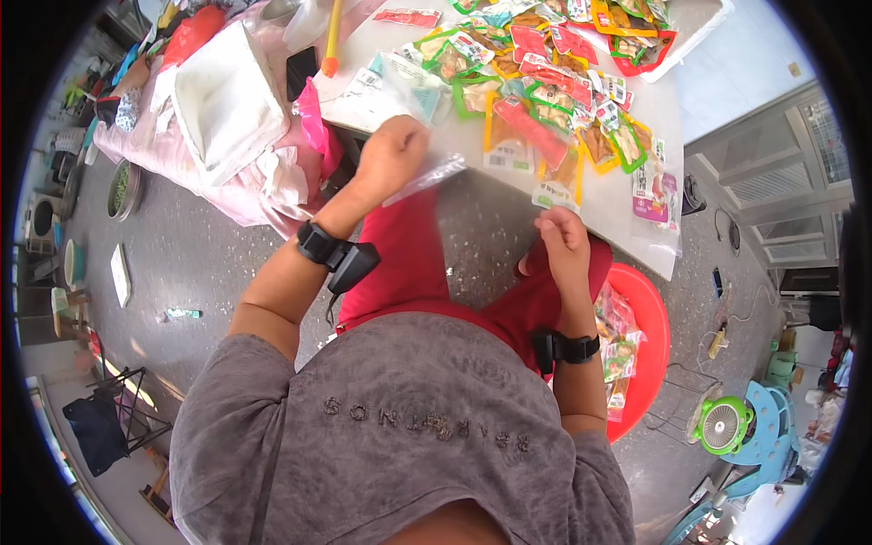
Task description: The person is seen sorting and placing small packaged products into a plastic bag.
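Note:
My left hand (394, 153), curled into a loose fist, has hold of a clear plastic bag (436, 172) at the table's near edge. The bag's lower end hangs past that edge, and its upper part lies over a pale printed sheet. My right hand (567, 238) is at the same edge, fingers curled and slightly blurred. Its fingertips meet the bottom of a yellow-edged food packet (562, 180); a pinch on it cannot be made out. Beyond my hands lies a heap of sealed snack packets (545, 75), edged green, yellow and red. A red packet (531, 129) crosses two yellow-edged ones.
A red plastic tub (650, 354) with bagged packets stands by my right leg. A white foam box (228, 102) sits on pink cloth at left, near a black phone (301, 71). A white foam tray (705, 30) is at the table's far right; a green fan (723, 426) stands lower right.

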{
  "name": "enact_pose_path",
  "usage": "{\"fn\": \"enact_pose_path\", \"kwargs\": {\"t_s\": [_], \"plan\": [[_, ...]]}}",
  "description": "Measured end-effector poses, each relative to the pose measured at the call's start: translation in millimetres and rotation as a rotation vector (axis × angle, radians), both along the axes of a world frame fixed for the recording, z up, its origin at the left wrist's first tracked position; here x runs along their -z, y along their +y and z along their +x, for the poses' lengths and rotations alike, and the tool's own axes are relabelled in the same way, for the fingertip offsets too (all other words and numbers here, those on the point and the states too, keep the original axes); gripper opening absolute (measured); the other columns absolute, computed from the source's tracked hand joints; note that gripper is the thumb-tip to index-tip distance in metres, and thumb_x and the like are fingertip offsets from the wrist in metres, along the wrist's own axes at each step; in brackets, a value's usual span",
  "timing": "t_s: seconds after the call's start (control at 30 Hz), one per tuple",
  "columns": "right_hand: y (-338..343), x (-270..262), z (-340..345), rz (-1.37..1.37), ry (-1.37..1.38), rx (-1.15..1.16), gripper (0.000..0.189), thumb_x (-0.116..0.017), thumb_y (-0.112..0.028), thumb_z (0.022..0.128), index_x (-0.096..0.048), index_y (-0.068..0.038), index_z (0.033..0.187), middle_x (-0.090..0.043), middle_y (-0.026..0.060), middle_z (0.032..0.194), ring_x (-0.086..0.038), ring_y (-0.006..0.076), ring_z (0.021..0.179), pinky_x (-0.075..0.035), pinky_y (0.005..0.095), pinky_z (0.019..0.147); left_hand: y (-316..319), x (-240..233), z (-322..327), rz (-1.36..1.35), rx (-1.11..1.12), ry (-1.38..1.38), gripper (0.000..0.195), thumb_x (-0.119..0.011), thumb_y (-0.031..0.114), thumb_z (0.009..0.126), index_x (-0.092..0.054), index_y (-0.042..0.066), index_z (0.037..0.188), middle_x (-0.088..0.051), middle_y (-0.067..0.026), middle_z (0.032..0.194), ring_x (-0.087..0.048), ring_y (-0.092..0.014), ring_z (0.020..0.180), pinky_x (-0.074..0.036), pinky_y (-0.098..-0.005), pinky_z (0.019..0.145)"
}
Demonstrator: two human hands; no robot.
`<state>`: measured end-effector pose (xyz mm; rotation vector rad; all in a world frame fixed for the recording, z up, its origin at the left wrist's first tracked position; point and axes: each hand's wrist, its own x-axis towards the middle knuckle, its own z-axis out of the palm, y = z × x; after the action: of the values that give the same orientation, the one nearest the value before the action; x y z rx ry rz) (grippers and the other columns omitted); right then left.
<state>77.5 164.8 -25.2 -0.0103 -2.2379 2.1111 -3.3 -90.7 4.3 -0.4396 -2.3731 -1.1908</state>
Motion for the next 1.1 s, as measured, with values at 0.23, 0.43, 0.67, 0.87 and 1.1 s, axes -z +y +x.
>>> {"fn": "enact_pose_path", "kwargs": {"t_s": [0.23, 0.43, 0.67, 0.87, 1.1], "plan": [[-48.5, -9.3, -21.4, -0.130, -0.079, -0.308, 0.026, -0.052, -0.007, 0.072, -0.045, -0.001, 0.096, -0.049, 0.0014, 0.080, -0.045, 0.0059, 0.070, -0.038, 0.0182, 0.062, 52.2, 17.2, 6.0, 0.078, 0.095, -0.237, 0.012, -0.050, 0.012, 0.071, -0.048, 0.000, 0.068, -0.048, -0.0088, 0.059, -0.046, -0.014, 0.053, -0.037, -0.0261, 0.050], [-54.7, 1.6, -25.8, -0.238, -0.151, -0.167, 0.011, -0.047, -0.012, 0.075, -0.049, -0.004, 0.081, -0.049, -0.0005, 0.068, -0.046, 0.0058, 0.059, -0.040, 0.0191, 0.054, 69.4, 28.8, 17.3, 0.172, 0.139, -0.330, 0.013, -0.051, 0.013, 0.070, -0.049, 0.000, 0.073, -0.050, -0.0090, 0.064, -0.046, -0.015, 0.054, -0.038, -0.0260, 0.050], [-45.8, 8.9, -27.9, -0.575, -0.212, -0.115, 0.008, -0.045, -0.011, 0.076, -0.048, -0.004, 0.076, -0.052, 0.0028, 0.067, -0.049, 0.0091, 0.056, -0.041, 0.0212, 0.048, 70.0, 31.7, 47.7, -0.267, 0.326, -0.070, 0.029, -0.061, 0.023, 0.061, -0.049, 0.006, 0.081, -0.048, -0.0102, 0.074, -0.048, -0.027, 0.066, -0.042, -0.0336, 0.059], [-55.3, 11.1, -28.9, -0.542, -0.215, -0.037, 0.008, -0.046, -0.011, 0.076, -0.048, -0.003, 0.077, -0.052, 0.0029, 0.069, -0.049, 0.0089, 0.059, -0.040, 0.0204, 0.049, 68.8, 26.0, 50.6, -0.289, 0.331, -0.088, 0.026, -0.058, 0.018, 0.062, -0.047, 0.005, 0.082, -0.048, -0.0122, 0.074, -0.049, -0.029, 0.070, -0.041, -0.0355, 0.060], [-53.9, 5.4, -26.3, -0.457, -0.206, -0.135, 0.007, -0.046, -0.008, 0.074, -0.047, -0.003, 0.078, -0.049, 0.0025, 0.073, -0.047, 0.0092, 0.063, -0.038, 0.0209, 0.054, 67.2, 31.2, 50.8, -0.256, 0.328, -0.112, 0.022, -0.054, 0.013, 0.064, -0.047, 0.005, 0.083, -0.050, -0.0138, 0.075, -0.048, -0.031, 0.070, -0.041, -0.0364, 0.060]]}}
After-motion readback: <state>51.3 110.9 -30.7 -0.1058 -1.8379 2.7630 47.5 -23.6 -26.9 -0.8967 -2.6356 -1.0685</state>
